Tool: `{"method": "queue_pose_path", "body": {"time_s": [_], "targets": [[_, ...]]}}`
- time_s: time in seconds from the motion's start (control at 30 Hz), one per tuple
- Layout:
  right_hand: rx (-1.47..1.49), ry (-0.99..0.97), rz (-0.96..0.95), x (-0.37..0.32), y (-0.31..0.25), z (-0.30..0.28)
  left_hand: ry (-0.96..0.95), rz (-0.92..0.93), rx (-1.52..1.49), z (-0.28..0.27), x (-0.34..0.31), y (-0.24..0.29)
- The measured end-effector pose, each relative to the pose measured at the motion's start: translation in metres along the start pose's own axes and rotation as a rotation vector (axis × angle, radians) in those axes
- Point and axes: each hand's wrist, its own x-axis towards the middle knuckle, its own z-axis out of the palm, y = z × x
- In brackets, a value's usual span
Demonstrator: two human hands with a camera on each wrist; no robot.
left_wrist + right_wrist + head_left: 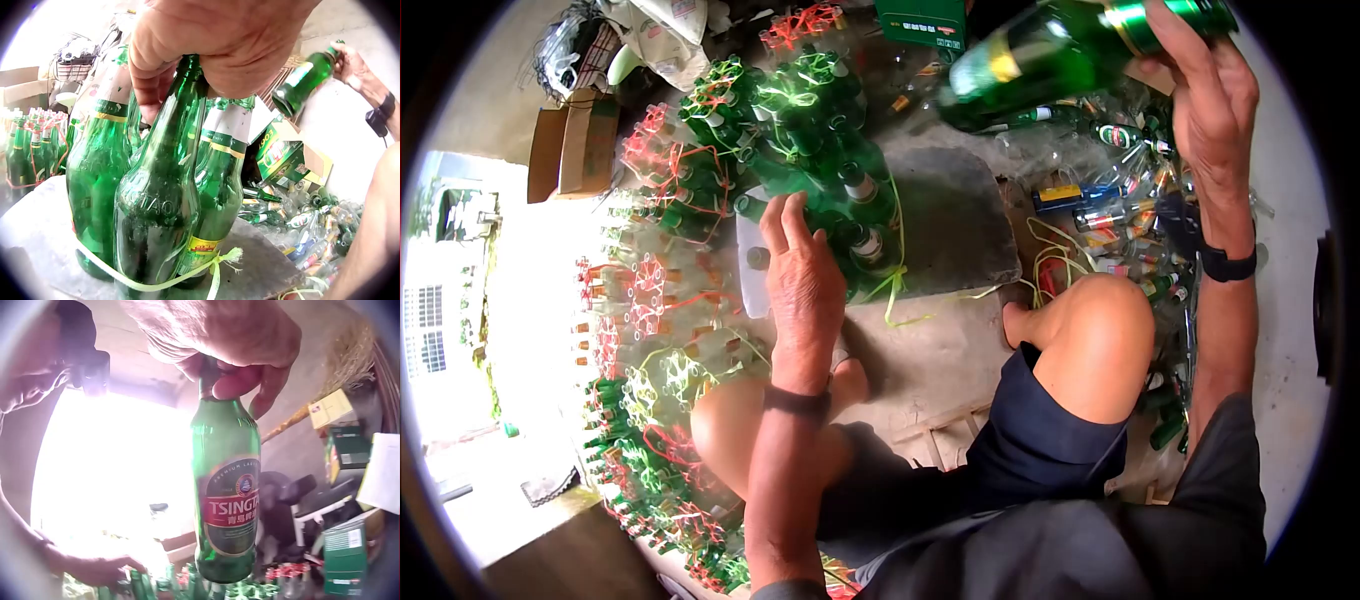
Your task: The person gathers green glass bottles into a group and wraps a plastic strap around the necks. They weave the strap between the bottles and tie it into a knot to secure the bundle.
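Note:
My right hand (1215,125) grips a green beer bottle (1050,60) by its neck, raised at the upper right. In the right wrist view this bottle hangs upright, its red and dark label (231,506) facing the camera. The left hand (808,285) is over a cluster of green bottles on a grey slab (960,225). Its fingers curl round the neck of the front green beer bottle (159,206) in the left wrist view. A pale green plastic string (144,285) loops low around these bottles, with a knot at the right.
Loose bottles (1115,215) lie in a heap to the right. Bundles of bottles tied with red string (650,290) line the left side, with green bundles (800,90) behind the slab. A cardboard box (585,150) stands at the far left, and a green carton (920,22) at the back.

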Motion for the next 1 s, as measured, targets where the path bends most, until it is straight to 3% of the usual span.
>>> {"method": "queue_pose_path", "body": {"time_s": [0.03,0.17,0.23,0.27,0.3,0.5,0.57,0.6,0.63,0.7,0.73,1.0], "targets": [[0.098,0.083,-0.051,0.003,-0.016,0.026,-0.002,-0.009,-0.007,-0.001,0.0,0.001],[0.266,-0.357,-0.114,0.016,-0.069,0.064,0.036,0.025,-0.021,0.001,0.0,-0.003],[0.316,-0.287,-0.095,0.013,-0.064,0.106,0.036,0.021,-0.053,0.002,-0.001,-0.003],[0.246,-0.301,-0.189,0.017,-0.05,0.12,0.029,0.017,-0.063,0.001,-0.001,-0.002],[0.245,-0.346,-0.157,0.019,-0.05,0.134,0.032,0.014,-0.064,0.001,-0.001,-0.002],[0.05,-0.388,-0.197,0.0,-0.038,0.177,0.032,0.023,-0.099,-0.001,-0.003,-0.004],[-0.03,-0.314,-0.306,-0.01,-0.022,0.191,0.039,0.031,-0.099,-0.001,-0.002,-0.005],[-0.165,-0.149,-0.456,-0.012,0.001,0.204,0.044,0.041,-0.1,0.0,-0.002,-0.005],[-0.165,-0.149,-0.457,-0.018,0.003,0.208,0.045,0.041,-0.1,0.001,-0.001,-0.005],[-0.167,-0.231,-0.263,-0.027,0.009,0.216,0.071,0.075,-0.091,0.003,-0.001,-0.007],[-0.133,-0.206,-0.323,-0.029,0.015,0.221,0.068,0.076,-0.091,0.003,0.0,-0.007],[-0.189,-0.345,-0.237,-0.045,0.032,0.231,0.061,0.046,-0.093,0.003,-0.001,-0.006]]}}
